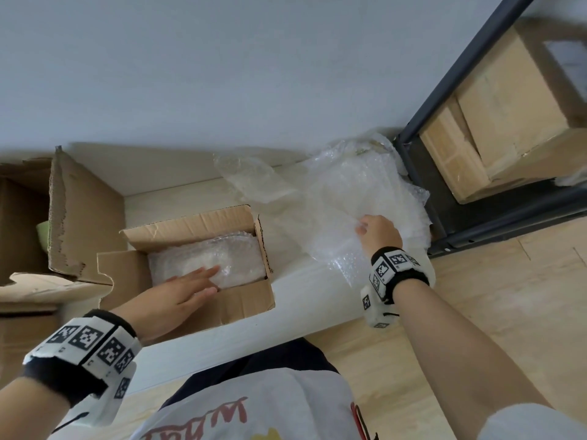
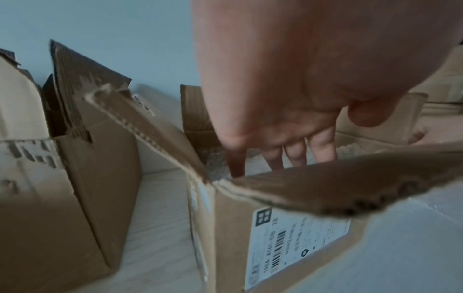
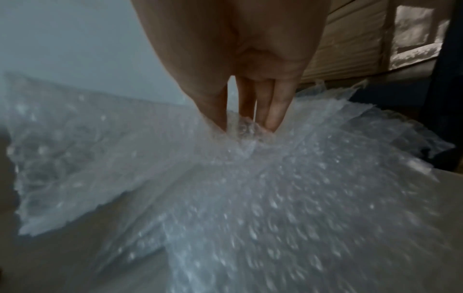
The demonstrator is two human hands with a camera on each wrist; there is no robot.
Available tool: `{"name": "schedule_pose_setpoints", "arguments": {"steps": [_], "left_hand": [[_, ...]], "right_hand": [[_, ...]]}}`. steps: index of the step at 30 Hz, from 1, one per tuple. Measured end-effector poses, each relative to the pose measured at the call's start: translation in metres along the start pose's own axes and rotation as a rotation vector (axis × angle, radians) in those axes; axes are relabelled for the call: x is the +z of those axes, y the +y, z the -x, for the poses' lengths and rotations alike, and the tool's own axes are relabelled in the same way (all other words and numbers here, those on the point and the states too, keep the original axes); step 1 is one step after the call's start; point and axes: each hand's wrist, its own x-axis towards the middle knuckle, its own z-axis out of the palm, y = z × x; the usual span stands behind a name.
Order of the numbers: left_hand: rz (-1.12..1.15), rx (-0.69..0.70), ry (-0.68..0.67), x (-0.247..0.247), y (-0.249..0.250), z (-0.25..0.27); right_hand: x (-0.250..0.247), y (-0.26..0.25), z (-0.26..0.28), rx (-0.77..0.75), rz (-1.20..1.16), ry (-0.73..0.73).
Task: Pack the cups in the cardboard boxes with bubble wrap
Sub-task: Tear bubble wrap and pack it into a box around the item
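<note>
Left hand (image 1: 178, 293) lies flat on blurred wrapped contents in cardboard box (image 1: 244, 300); right hand (image 1: 378, 231) pinches bubble wrap (image 1: 343, 198).

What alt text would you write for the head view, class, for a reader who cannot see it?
A person's left hand reaches with straight fingers into an open cardboard box lined with bubble wrap, while the right hand pinches a loose bubble wrap sheet on the white table. Another open box stands to the left.
</note>
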Motion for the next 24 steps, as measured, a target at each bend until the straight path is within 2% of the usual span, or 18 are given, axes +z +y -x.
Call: {"name": "schedule_pose_setpoints", "arguments": {"steps": [4,7,9,12,14,16,18,20,22,24], "left_hand": [[-0.086,0.045,-0.007,0.0,-0.003,-0.005],[-0.052,0.051,0.012,-0.001,-0.003,-0.007],[-0.037,0.072,0.087,-0.002,-0.001,-0.005],[-0.019,0.146,0.277,-0.011,0.008,0.001],[0.068,0.239,0.382,-0.026,0.02,0.007],[0.201,0.322,0.471,-0.05,0.033,0.011],[0.38,0.384,0.555,-0.077,0.047,0.013],[0.565,0.425,0.632,-0.102,0.055,0.01],[0.741,0.412,0.635,-0.121,0.059,0.009],[0.891,0.37,0.6,-0.133,0.06,0.009]], "right_hand": [[-0.026,0.007,0.009,-0.018,-0.195,0.124],[-0.055,0.008,0.022,-0.074,-0.284,0.224],[-0.078,0.007,0.032,-0.113,-0.318,0.295],[-0.114,-0.002,0.049,-0.21,-0.439,0.346],[-0.135,-0.013,0.061,-0.286,-0.54,0.278],[-0.15,-0.027,0.069,-0.361,-0.635,0.145],[-0.158,-0.045,0.074,-0.396,-0.744,0.037],[-0.159,-0.065,0.077,-0.4,-0.832,-0.004],[-0.156,-0.082,0.078,-0.401,-0.908,-0.074],[-0.153,-0.097,0.078,-0.419,-0.998,-0.217]]}}
